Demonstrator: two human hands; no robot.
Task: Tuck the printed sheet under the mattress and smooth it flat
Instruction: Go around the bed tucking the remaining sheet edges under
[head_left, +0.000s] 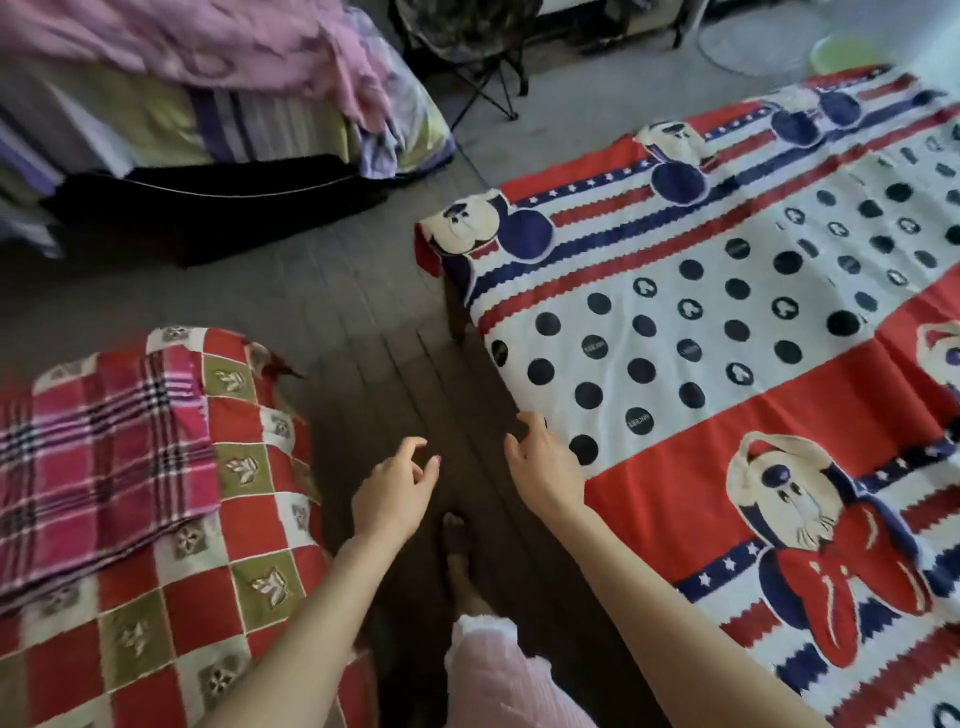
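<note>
The printed sheet (727, 322), red, white and navy with dots and cartoon mice, lies spread over the mattress on the right. Its near-left edge runs diagonally along the mattress side, and its far-left corner (441, 244) hangs over the mattress corner. My right hand (540, 462) hovers at that left edge, fingers apart and curled, holding nothing. My left hand (395, 493) is over the dark wooden floor, left of the mattress, fingers apart and empty. The mattress itself is hidden beneath the sheet.
A red checked quilt (171, 597) with a pink plaid towel (98, 457) on it sits at the lower left. Another bed with pink bedding (218, 67) is at the upper left, a folding chair (483, 78) beyond. My bare foot (457, 540) stands between.
</note>
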